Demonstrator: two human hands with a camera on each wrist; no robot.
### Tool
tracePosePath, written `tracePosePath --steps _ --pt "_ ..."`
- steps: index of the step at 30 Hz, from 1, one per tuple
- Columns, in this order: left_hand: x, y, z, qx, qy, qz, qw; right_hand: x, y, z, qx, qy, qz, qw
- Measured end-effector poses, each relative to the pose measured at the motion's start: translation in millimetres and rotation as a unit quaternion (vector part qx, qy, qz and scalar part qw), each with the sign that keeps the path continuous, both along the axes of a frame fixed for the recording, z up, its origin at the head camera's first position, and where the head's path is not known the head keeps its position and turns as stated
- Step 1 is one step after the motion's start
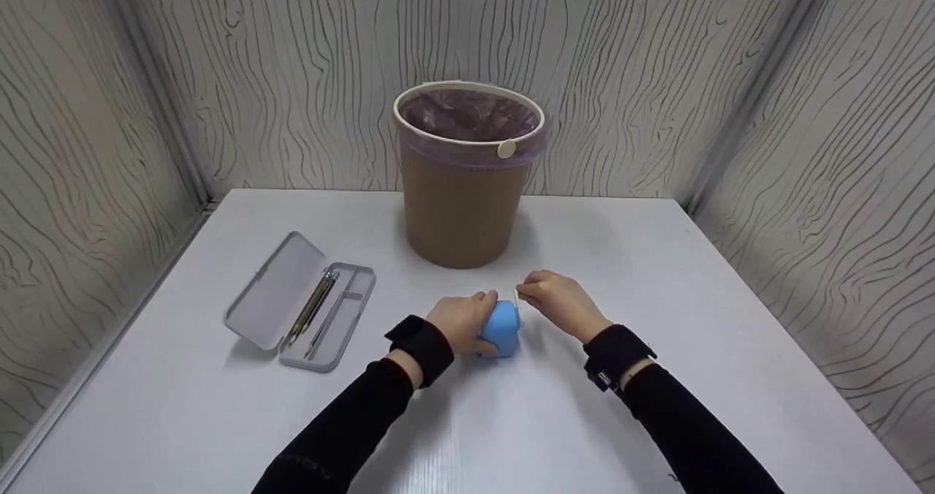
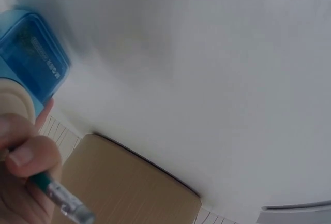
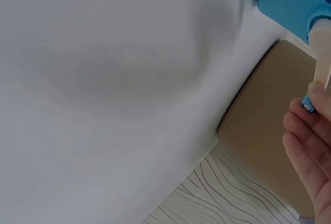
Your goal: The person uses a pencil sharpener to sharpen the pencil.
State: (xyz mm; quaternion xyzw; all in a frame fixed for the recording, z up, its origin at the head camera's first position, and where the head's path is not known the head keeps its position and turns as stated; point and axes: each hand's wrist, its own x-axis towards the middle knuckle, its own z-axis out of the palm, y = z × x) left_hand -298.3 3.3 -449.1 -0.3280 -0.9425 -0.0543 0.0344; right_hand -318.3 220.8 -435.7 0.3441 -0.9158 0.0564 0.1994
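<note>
My left hand (image 1: 460,322) grips a blue pencil sharpener (image 1: 501,327) at the middle of the table. In the left wrist view, the sharpener's see-through drawer (image 2: 39,58) and cream round front (image 2: 15,99) show. Curled fingers of that hand also hold a green pencil (image 2: 61,197), its metal-capped end pointing away from the sharpener; its other end is hidden. On the opposite side, my right hand (image 1: 562,304) pinches the small blue knob (image 3: 309,105) of the sharpener's white crank handle (image 3: 322,53) between thumb and forefinger.
A grey pencil case (image 1: 343,359) lies open on the left, with several pencils (image 1: 314,304) inside and its lid (image 1: 274,289) folded back. Behind the hands stands a brown bin (image 1: 464,209) lined with a purple bag. Wood-patterned panels (image 1: 307,77) enclose the white table (image 1: 621,245).
</note>
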Motion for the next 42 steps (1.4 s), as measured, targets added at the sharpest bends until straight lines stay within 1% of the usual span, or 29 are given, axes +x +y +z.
tracePosePath --steps 4,6,9,14,21,25,31,35,42 --pt "0.1 -2 -0.6 0.003 0.017 -0.005 0.9998 -1.7 -3 -5.3 0.008 -0.010 -0.005 1.000" --pt "0.2 -3 -1.1 0.004 0.026 -0.005 0.9996 -2.2 -4 -9.9 0.011 -0.023 -0.005 1.000" --pt "1.2 -3 -1.6 0.005 0.029 -0.002 0.9996 -0.3 -5 -18.5 0.023 -0.038 -0.004 0.999" --pt "2.2 -3 -3.5 0.010 0.021 0.005 0.9997 8.9 -4 -31.7 0.023 -0.055 -0.004 0.998" --pt "4.3 0 -5.5 0.024 0.023 0.021 0.9992 26.3 0 -38.1 0.019 -0.081 0.008 0.997" --pt "5.7 2 -5.5 0.029 0.021 0.030 0.9989 36.6 3 -37.7 0.025 -0.078 0.019 0.996" --pt "6.2 4 -4.3 0.025 0.012 0.034 0.9990 51.0 9 -32.4 0.031 -0.077 0.037 0.996" --pt "5.6 4 -1.8 0.024 0.010 0.039 0.9989 56.7 12 -26.5 0.028 -0.066 0.055 0.996" --pt "6.0 4 0.8 0.009 0.010 0.043 0.9990 64.5 14 -14.9 0.016 -0.059 0.070 0.996"
